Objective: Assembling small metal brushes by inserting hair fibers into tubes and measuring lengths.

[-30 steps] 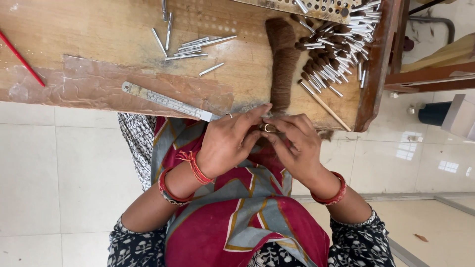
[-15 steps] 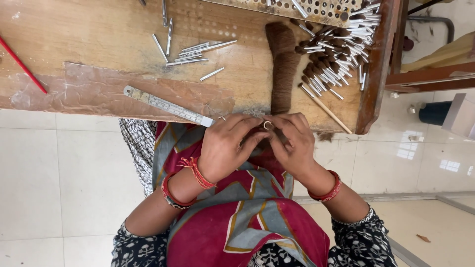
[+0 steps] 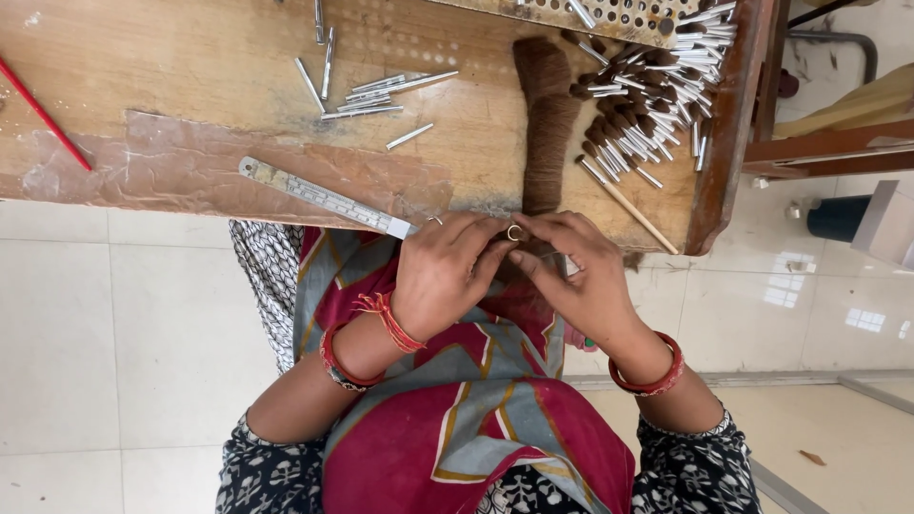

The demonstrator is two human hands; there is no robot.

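Observation:
My left hand [image 3: 446, 276] and my right hand [image 3: 576, 276] meet at the near edge of a wooden worktable [image 3: 171, 76]. Their fingertips pinch the near end of a long bundle of brown hair [image 3: 545, 114] that lies across the table. A small ring [image 3: 514, 232] shows between the fingertips of the two hands. What exactly each finger grips under the hands is hidden. Both wrists carry red bangles.
A metal ruler [image 3: 324, 197] lies slanted by my left hand. Several loose metal tubes [image 3: 367, 93] lie mid-table. A heap of brown-tipped tubes [image 3: 647, 95] and a thin wooden stick [image 3: 633, 207] lie at the right. A red rod [image 3: 43, 114] lies far left. Tiled floor below.
Both hands have stayed together at the table edge, with small shifts of the fingers on the hair end. The view has moved slightly.

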